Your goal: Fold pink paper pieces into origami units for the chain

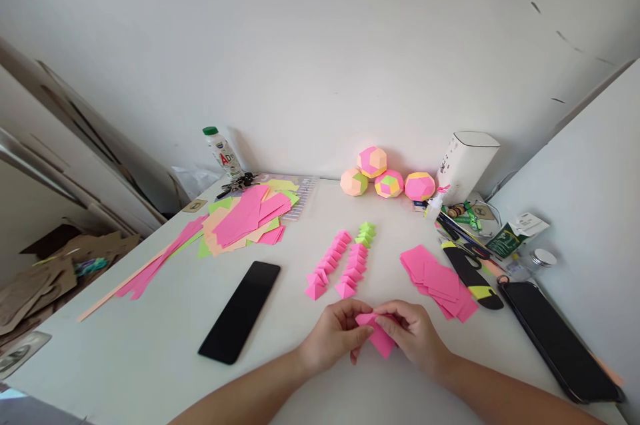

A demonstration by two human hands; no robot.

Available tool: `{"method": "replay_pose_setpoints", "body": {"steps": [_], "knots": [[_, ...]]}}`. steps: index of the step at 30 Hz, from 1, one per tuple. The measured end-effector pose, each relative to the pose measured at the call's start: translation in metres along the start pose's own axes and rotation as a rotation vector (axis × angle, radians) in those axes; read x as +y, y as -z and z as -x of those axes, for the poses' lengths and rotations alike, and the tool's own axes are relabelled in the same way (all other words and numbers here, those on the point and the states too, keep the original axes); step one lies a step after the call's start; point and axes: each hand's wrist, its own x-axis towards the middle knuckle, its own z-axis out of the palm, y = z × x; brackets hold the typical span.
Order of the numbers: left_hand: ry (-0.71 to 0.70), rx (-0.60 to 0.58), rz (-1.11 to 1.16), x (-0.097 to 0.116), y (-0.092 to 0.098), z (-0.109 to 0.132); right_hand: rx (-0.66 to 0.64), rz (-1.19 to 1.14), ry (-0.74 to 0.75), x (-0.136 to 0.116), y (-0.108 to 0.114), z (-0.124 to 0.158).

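Between my two hands is a pink paper square [382,343], partly folded, its lower corner pointing towards me. My left hand [336,335] pinches its left side with thumb and fingers. On the right edge, my right hand [414,333] grips it with the thumb on top. Just beyond my hands lie two rows of folded paper pieces: a pink row [331,262] on the left, and a second pink row [354,268] ending in green pieces [366,234]. Right of my right hand is a loose pile of flat pink squares [440,283].
A black phone [241,312] lies left, another [560,338] right. Paper sheets [240,222] and strips [160,262] spread at left, near a bottle [223,153]. Paper balls [373,162] stand by the wall beside a white container [465,168]. A black-and-yellow cutter [470,275] lies right.
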Motion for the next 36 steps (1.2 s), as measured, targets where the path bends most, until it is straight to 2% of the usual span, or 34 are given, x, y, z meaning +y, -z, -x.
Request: {"method": "replay_pose_setpoints", "body": {"steps": [4,11,15,25,36], "knots": [[0.007,-0.007,-0.01,0.0,0.0,0.0,-0.01,-0.01,-0.01,0.001,0.001,0.001],[-0.029,0.093,0.022,-0.006,-0.002,-0.001,-0.082,-0.001,-0.025,0.002,0.001,0.0],[-0.039,0.109,0.042,-0.007,-0.003,-0.002,-0.093,-0.004,-0.047,0.006,0.001,-0.001],[-0.017,0.062,-0.041,-0.004,-0.001,-0.001,-0.119,-0.108,-0.087,0.008,0.001,0.0],[-0.024,0.077,-0.02,-0.01,0.001,0.0,-0.144,-0.161,-0.115,0.006,0.0,0.001]]}}
